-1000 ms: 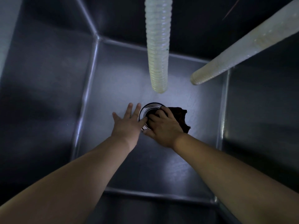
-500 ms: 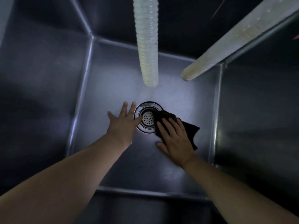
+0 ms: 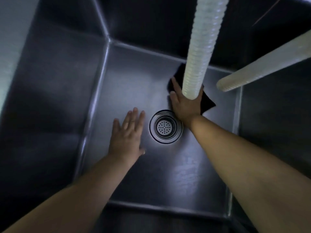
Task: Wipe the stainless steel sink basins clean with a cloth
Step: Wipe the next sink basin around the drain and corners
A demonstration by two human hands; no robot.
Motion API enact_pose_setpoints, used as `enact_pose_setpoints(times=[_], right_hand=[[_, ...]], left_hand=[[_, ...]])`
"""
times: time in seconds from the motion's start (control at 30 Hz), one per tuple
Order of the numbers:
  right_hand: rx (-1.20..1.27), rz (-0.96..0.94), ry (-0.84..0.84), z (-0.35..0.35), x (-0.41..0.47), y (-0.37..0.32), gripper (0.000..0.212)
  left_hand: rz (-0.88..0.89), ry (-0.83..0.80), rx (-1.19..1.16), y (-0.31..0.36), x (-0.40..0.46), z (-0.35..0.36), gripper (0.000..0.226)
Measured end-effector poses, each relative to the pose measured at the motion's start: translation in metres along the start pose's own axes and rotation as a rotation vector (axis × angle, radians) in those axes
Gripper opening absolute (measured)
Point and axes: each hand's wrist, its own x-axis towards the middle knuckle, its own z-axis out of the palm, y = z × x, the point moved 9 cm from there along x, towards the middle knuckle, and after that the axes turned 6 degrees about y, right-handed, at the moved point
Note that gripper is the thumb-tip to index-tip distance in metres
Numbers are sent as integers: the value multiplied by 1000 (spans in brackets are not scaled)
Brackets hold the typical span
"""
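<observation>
— While we count downward by size, what comes first?
— One deep stainless steel sink basin (image 3: 168, 182), then two pale ribbed hoses: one hanging hose (image 3: 200, 47) over the middle, one slanting hose (image 3: 262, 68) from the right. One round perforated drain strainer (image 3: 165, 127) sits in the floor, and one dark cloth (image 3: 207, 101) lies beyond it, near the far wall.
— And the hands?
— Two. The left hand (image 3: 127, 132) lies flat beside the drain, fingers straight and released. The right hand (image 3: 185, 105) presses flat on the cloth; the hanging hose hides most of its fingers.
</observation>
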Motion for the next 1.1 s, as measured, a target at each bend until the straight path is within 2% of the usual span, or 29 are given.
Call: enact_pose_setpoints(times=[0.17,0.27,0.43,0.53,0.67,0.77,0.87,0.97,1.1], right_hand=[[-149,-312,-180,38,-5,-90,54],[-152,-550,-192,45,-44,-132,51],[-114,-830,-271,52,-136,-146,52],[-120,-962,-337,50,-201,-129,53],[-66,-1026,-356,33,-276,-99,53],[-19,-1032,-397,25,-290,-94,54],[-9,-1073,-430,27,-266,-111,49],[-55,-1083,-386,40,-219,-143,50],[-97,-927,-312,53,-133,-175,53]], left_hand=[[-246,184,-38,-62,-15,-32,99],[-357,222,-133,-86,-21,-43,86],[-333,216,-168,-86,-24,-44,72],[-338,128,-142,-82,-27,-34,71],[-373,33,-137,-73,-33,-25,69],[-383,19,-157,-73,-39,-27,68],[-389,27,-182,-78,-45,-30,67],[-449,36,-219,-89,-52,-32,65],[-502,25,-210,-97,-57,-28,59]])
